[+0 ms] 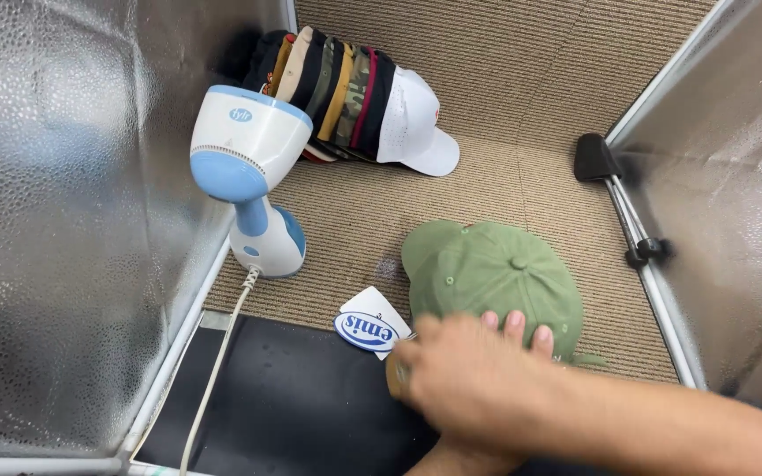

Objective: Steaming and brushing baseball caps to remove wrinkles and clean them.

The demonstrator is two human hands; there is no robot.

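Right hand (474,375) reached in from the lower right, forearm bare, palm down, fingers (513,326) spread flat against the green cap (496,269), left hand mostly hidden beneath it.

An olive-green baseball cap (496,273) with a top button and eyelets lies crown-up on the ribbed tan carpet, its white hang tag with a blue oval (369,323) lying flat just beside it.

The cap (496,273) is olive green. Its tag (369,323) is white with a blue oval. The steamer (249,176) is white and light blue. The carpet (504,115) is beige with fine stripes.
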